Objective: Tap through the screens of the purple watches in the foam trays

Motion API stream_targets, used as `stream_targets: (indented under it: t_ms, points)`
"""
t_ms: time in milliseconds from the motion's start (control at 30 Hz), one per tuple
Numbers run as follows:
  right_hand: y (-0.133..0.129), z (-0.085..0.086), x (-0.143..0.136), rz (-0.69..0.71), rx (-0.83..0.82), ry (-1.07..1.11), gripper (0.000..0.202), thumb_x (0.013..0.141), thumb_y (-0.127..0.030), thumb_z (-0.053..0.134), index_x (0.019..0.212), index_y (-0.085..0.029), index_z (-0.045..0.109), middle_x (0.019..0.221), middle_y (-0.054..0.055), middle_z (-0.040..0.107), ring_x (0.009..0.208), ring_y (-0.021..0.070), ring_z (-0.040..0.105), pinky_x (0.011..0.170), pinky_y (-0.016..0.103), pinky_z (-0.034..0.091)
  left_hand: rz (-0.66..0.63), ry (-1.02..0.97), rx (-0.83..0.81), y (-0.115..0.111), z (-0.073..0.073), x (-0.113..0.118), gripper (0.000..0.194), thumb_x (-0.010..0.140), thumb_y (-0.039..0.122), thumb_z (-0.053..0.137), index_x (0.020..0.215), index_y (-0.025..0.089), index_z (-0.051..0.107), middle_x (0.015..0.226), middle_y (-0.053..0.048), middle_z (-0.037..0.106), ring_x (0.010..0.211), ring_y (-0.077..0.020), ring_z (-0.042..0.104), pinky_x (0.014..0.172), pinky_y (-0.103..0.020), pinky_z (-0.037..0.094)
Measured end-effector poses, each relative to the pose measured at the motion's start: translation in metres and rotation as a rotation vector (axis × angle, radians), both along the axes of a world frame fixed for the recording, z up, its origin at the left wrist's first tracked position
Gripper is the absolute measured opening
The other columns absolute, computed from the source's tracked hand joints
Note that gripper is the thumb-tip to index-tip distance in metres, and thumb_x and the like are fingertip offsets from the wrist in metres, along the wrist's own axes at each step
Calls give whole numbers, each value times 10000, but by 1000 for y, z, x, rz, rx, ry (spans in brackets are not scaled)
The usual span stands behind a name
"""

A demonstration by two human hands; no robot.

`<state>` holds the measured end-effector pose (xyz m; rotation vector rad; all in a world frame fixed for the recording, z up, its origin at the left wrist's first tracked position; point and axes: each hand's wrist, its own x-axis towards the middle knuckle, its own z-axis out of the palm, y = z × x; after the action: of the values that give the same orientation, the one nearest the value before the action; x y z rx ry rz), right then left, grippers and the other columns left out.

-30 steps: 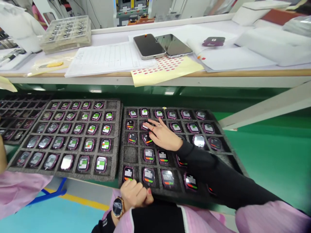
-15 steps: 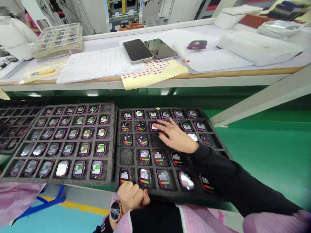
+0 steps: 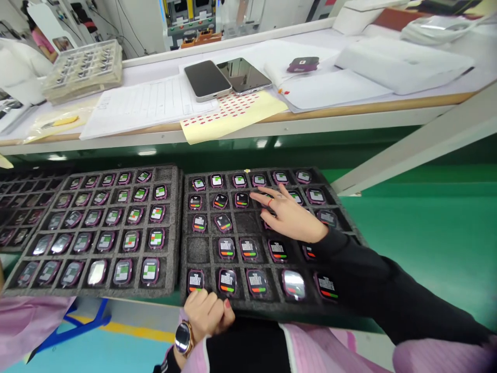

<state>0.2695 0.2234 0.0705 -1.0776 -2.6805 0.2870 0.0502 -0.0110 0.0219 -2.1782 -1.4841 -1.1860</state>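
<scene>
Right hand (image 3: 293, 215) spread over a foam tray (image 3: 197, 250) of watches.
Its open fingers grip nothing visible, at the tray's one o'clock, fingertips near a dark-screened watch (image 3: 241, 200) toward eleven; contact unclear. Left hand (image 3: 208, 312), curled shut at seven o'clock by the near edge, contents hidden.

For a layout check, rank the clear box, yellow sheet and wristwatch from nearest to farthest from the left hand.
From the left hand:
1. Wristwatch, on its wrist
2. Yellow sheet, ahead
3. Clear box, ahead and well left
</scene>
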Motion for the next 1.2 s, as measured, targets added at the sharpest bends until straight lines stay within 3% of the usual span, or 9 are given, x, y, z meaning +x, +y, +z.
stream_targets:
  t_ms: [200,600,933,1200]
  points:
    - [0,-1,23,-62,15,-12,504,928,-215,370,1347,-32,581,1332,236,608,1396,354,435,1162,708,253,5,-17,-27,-2,-4,1,338,848,38,548,628,215,362,520,37,364,539,-150,290,564,-366,163]
    - [-2,-4,29,-85,-13,-28,487,913,-202,384,1323,-61,607,1293,206,643,1383,338,456,1170,710,223,32,0,-43,-3,-6,2,349,835,20,572,622,214,376,523,34,383,547,-154,305,564,-364,176]
    - [9,4,80,-234,3,58,491,924,-256,384,1329,-138,636,1291,147,655,1365,355,474,1159,727,232,25,52,-58,-1,-2,-1,321,808,23,591,617,208,411,533,47,422,516,-130,355,540,-337,233]
    - [9,-11,84,-236,-52,3,482,911,-221,392,1306,-103,642,1305,169,648,1364,354,478,1154,721,243,15,66,-8,2,-7,-3,313,806,25,595,629,210,415,538,40,448,516,-137,350,529,-322,234]
